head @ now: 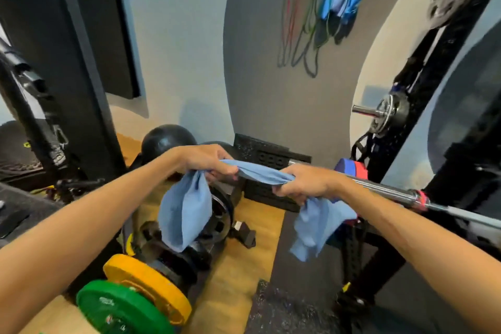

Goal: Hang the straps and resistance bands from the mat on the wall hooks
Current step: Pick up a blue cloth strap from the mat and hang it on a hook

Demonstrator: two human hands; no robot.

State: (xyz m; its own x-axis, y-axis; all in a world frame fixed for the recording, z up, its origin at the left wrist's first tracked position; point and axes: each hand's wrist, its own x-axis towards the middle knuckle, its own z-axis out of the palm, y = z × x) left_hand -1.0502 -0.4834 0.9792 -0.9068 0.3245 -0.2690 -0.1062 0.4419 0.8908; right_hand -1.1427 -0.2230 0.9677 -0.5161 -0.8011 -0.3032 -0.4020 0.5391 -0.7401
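Band: light-blue fabric band [257,172], stretched between my two hands at chest height, ends drooping.
Left hand [208,161]: fingers clamped on band.
Right hand [303,183]: fingers clamped on band.
Wall: hung bands [320,8] above.

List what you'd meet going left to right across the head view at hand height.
Left hand → blue band stretched between both hands → right hand → barbell
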